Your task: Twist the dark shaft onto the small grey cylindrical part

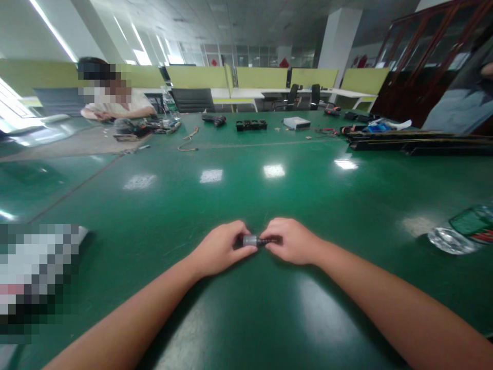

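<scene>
One silver-grey metal cylinder [250, 240] gripped by the left hand [219, 249] could slip if the right hand [295, 241], pinching the dark, ribbed rod [262, 241] at its end, twists unevenly.

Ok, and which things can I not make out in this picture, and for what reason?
In the head view:
- Both ends of the small metal part: covered by the left hand and right hand.
- Pale object: pixelated, cut off by the left edge.
- Clear bottle: its far end is beyond the right edge.
- Dark items near the seated person: too small and blurred.
</scene>
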{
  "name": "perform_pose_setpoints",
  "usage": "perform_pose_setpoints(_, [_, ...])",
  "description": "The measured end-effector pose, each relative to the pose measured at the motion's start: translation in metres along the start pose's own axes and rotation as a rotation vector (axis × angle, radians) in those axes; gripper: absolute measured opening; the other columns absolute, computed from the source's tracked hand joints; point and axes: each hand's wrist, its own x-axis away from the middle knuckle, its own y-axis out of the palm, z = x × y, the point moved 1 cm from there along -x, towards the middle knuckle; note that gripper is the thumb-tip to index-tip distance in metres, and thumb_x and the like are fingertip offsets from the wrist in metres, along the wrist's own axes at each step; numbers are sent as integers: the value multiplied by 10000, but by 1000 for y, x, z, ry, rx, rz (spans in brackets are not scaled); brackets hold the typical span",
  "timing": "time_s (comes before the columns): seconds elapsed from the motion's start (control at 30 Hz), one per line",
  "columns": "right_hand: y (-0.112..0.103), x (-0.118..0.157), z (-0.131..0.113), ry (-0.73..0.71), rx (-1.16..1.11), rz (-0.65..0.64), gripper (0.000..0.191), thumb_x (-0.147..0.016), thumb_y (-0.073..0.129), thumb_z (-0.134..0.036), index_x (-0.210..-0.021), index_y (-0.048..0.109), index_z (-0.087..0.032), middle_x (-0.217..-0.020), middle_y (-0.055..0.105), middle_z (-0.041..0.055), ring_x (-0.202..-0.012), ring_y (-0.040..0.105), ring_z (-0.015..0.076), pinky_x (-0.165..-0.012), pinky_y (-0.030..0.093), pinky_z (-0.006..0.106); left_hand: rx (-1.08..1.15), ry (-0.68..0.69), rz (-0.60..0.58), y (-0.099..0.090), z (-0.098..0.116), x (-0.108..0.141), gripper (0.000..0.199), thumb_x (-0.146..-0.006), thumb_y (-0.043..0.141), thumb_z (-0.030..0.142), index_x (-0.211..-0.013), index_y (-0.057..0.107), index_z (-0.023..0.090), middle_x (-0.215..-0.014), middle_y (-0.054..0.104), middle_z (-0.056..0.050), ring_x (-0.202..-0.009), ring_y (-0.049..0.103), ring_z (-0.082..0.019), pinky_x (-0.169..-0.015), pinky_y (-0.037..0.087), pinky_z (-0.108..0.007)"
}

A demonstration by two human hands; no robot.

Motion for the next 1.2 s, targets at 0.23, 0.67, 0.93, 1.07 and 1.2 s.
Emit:
perform_pose_setpoints(0.23, [0, 0, 1, 15, -17, 2, 198, -821, 656, -114, -983, 749, -181, -873, 711, 47, -833, 607, 174, -757, 453, 277, -2, -1, -1, 0, 1, 0, 299, -872, 657, 492, -933, 619, 202, -824, 650, -5, -721, 586, -174, -642, 396, -271])
perform_pose_setpoints(0.67, [-2, 2, 1, 19, -15, -3, 192, -829, 658, -130, -991, 746, -188, -865, 702, 41, -824, 602, 172, -755, 451, 278, 9, -17, -10, -3, 3, 1, 302, -868, 646, 498, -929, 623, 203, -833, 657, -12, -727, 592, -179, -635, 398, -273])
perform_pose_setpoints(0.93, [-4, 2, 2, 17, 2, -14, 179, -829, 664, -134, -983, 746, -174, -864, 700, 47, -831, 602, 172, -764, 449, 278, 8, -16, -15, -3, 3, 0, 300, -875, 643, 495, -931, 627, 201, -829, 658, -12, -725, 592, -179, -637, 394, -269])
perform_pose_setpoints(1.07, [-5, 3, 2, 20, 7, -16, 181, -826, 665, -128, -980, 747, -174, -860, 698, 45, -827, 601, 171, -762, 450, 277, 8, -22, -12, -2, 2, 1, 301, -869, 650, 493, -938, 628, 201, -825, 659, -10, -721, 593, -177, -642, 398, -271])
perform_pose_setpoints(1.2, [-5, 3, 2, 20, 5, -10, 179, -824, 665, -125, -973, 750, -177, -849, 693, 42, -817, 598, 167, -754, 449, 275, 8, -23, -9, -2, 2, 1, 305, -861, 653, 499, -935, 630, 204, -823, 657, -10, -720, 595, -178, -642, 403, -272])
